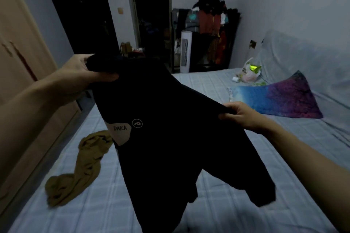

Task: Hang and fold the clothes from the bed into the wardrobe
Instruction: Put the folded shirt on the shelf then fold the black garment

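**A:** Black cotton, by the look of it: a dark top (170,138) with a pale patch reading "PAKA" and a small round logo, held up in the air over the bed (208,91). Who has hold of what?

**B:** Both hands. The left hand (79,73) has its fingers (106,76) curled round a bunched part at the upper end, thumb underneath. The right hand (244,113) pinches the cloth lower down and to the right, fingers closed on a taut edge.

**A:** So how does it lie?

**B:** On a slant. The line between the two grips runs from upper left down to lower right, and the rest of the cloth hangs from it toward the mattress, one part trailing off to the lower right. I can't tell whether the held parts are shoulders or sleeves; the fabric is too dark.

**A:** And the wardrobe?

**B:** The wardrobe (22,62) stands on the left, its doors seemingly closed. The left hand is the nearer one to it, so I'd judge the top must swing leftward, or be levelled first for folding.

**A:** Anything else waiting?

**B:** An olive-brown garment (79,166) lies crumpled on the bed, below and left of the held top, not touching it as far as I can see.
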`<state>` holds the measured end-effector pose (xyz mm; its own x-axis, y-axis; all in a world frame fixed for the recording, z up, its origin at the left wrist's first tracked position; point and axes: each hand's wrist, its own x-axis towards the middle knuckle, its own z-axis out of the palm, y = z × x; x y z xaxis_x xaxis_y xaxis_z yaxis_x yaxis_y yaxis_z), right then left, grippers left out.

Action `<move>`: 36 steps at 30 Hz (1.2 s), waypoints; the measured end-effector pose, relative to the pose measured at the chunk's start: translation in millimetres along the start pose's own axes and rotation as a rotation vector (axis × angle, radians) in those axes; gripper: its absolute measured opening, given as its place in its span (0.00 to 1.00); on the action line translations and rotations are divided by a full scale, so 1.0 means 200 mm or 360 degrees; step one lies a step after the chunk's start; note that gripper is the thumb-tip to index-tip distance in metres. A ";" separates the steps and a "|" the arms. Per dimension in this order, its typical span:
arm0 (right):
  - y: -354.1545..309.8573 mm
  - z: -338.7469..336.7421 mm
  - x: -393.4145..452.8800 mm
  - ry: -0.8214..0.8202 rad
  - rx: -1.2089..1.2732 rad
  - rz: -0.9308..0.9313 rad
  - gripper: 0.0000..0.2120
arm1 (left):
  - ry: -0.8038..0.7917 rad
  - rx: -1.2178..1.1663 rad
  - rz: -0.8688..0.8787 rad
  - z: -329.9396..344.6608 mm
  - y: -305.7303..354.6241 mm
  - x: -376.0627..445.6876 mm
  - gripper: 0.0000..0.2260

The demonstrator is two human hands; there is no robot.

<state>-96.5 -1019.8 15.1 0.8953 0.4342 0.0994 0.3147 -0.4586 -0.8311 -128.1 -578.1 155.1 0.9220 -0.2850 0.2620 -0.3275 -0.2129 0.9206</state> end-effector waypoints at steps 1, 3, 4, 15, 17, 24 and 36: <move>0.03 0.01 -0.01 0.0048 0.0070 -0.0030 0.04 | -0.0019 0.0000 -0.0004 0.01 -0.01 0.01 0.32; 0.06 0.03 -0.02 0.0125 0.0197 -0.0101 0.05 | -0.0007 -0.0017 -0.0015 0.02 -0.02 0.02 0.41; 0.07 0.03 -0.02 0.0142 0.0229 -0.0115 0.06 | 0.0006 -0.0025 -0.0022 0.03 -0.03 0.04 0.43; 0.36 0.06 0.40 -0.0043 0.0102 0.0194 0.04 | 0.0020 0.0046 -0.0227 -0.11 -0.47 0.54 0.27; 0.42 0.07 0.60 0.0148 -0.0068 0.0249 0.05 | 0.0115 0.0136 -0.0255 -0.15 -0.58 0.72 0.23; 0.39 -0.08 1.32 0.0804 -0.0536 0.0063 0.11 | 0.0463 0.0330 0.0007 -0.34 -0.73 1.21 0.22; 0.49 -0.16 1.35 0.0424 -0.0985 -0.0288 0.16 | 0.0163 0.1056 0.0515 -0.28 -1.00 0.83 0.18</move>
<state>185.8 -972.6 -20.9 0.8337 0.3769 0.4035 0.5173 -0.7889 -0.3319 102.6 -530.0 31.5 0.7624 -0.3475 0.5459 -0.6118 -0.6619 0.4331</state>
